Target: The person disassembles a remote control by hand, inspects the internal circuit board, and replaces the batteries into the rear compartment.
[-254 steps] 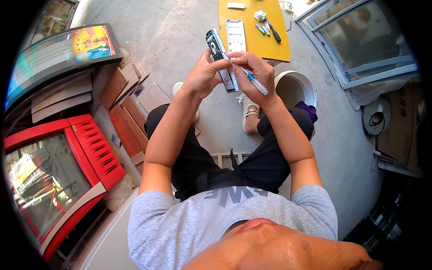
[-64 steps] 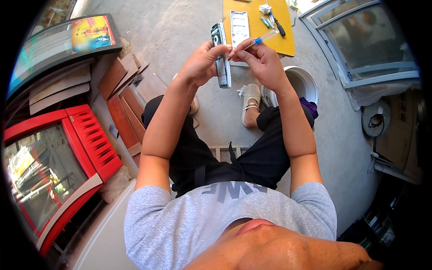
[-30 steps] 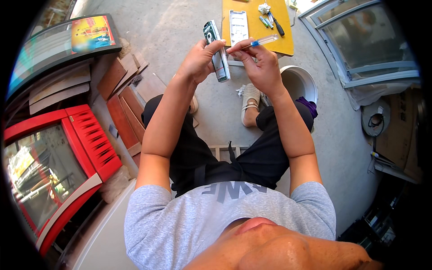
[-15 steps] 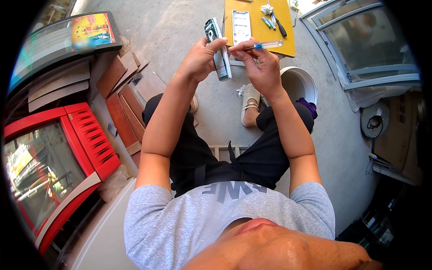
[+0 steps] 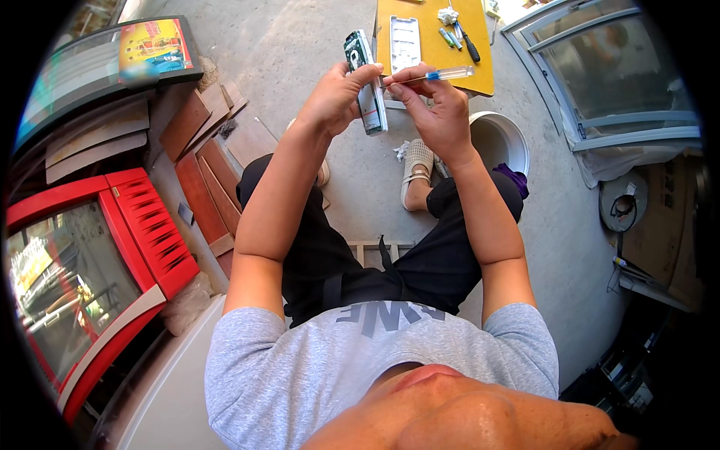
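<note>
With your left hand point(image 5: 336, 99) clamped around the device point(image 5: 372, 111) near the table point(image 5: 481, 46) and your right hand's point(image 5: 438, 118) fingers pinching the screwdriver's point(image 5: 454, 73) shaft, you appear to be working the device's edge, so brace it and guide the tip squarely.

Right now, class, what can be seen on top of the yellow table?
On the yellow table lie a white plastic piece, crumpled white material, two small cylinders and a dark-handled tool. The right hand and clear-handled tool cover part of the near edge; whatever lies there cannot be seen.
</note>
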Available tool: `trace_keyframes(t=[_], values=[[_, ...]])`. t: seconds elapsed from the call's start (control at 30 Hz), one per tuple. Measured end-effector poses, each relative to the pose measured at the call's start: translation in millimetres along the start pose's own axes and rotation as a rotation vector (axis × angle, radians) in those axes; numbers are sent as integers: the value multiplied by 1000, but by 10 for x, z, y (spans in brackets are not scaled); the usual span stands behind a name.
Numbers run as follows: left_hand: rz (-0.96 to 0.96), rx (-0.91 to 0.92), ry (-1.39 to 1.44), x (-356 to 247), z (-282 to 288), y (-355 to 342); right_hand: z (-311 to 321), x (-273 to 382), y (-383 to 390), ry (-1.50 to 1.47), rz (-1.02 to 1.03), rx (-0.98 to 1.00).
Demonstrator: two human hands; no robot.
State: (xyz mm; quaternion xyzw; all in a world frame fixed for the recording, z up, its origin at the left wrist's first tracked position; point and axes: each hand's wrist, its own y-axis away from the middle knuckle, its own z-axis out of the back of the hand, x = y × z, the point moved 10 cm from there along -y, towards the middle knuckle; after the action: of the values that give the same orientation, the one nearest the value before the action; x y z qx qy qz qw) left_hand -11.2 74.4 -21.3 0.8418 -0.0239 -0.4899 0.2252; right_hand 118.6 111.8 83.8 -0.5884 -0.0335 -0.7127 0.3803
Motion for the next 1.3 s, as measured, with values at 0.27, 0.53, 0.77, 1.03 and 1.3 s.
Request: trace_keyframes(t=[0.27,0.53,0.77,1.03,1.3], values=[[-3,-16,18,-48,-23,29,-12,74,41,189,158,65],[-94,-119,48,-70,126,-11,-76,86,79,99,55,52],[-80,-142,90,-98,189,-17,-125,127,114,44,98,16],[-80,-102,134,-51,152,-18,-167,192,159,169,205,-41],[-126,-100,199,-61,133,-22,-142,216,135,149,218,-84]])
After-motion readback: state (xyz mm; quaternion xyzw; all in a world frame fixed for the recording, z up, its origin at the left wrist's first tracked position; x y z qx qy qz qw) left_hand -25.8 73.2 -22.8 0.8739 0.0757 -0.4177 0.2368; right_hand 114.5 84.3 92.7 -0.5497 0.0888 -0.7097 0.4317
